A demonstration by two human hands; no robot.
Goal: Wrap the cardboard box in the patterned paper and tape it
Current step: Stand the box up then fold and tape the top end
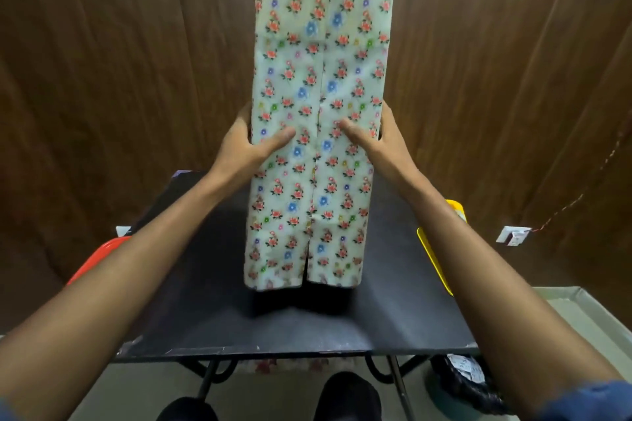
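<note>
Above black table (212, 311), cardboard box (318, 120) held upright, fully covered in patterned paper (355, 243), seam running down middle of near face. Left hand (249, 143) grips left edge, thumb flat across front, fingers curled round behind. Right hand (376, 137) grips right edge same way, thumb on front near seam. Box bottom edge close to tabletop, contact unclear. Yellow tray (434, 260) at table's right edge, red object (92, 263) at left, wood-panel wall (136, 61) behind

Both arms reach forward, left hand (248, 143) and right hand (378, 140) raised level (thumbs pointing inward), fingers curled.
</note>
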